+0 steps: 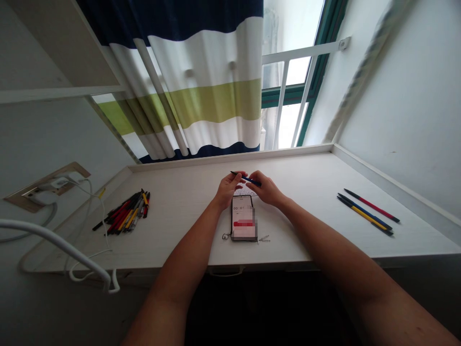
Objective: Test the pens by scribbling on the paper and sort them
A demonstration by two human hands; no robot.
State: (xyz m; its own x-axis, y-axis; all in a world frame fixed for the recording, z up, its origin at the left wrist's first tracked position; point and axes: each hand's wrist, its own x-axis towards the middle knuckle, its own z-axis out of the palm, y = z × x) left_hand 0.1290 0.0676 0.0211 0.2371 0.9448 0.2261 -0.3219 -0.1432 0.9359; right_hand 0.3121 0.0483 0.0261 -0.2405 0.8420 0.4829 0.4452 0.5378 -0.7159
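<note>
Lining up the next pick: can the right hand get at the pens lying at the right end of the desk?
Probably yes. Nothing shows in the way across the white desk between the right hand and those pens. It would likely need to release the blue pen it seems to share with the left hand first.

A striped curtain [205, 96] hangs behind the white desk [309, 192].

Present: one left hand [228, 190], one right hand [268, 188], one pen [248, 179], one smartphone [244, 218], three separate pens [367, 214], and one pile of pens [124, 214], too many to count.
</note>
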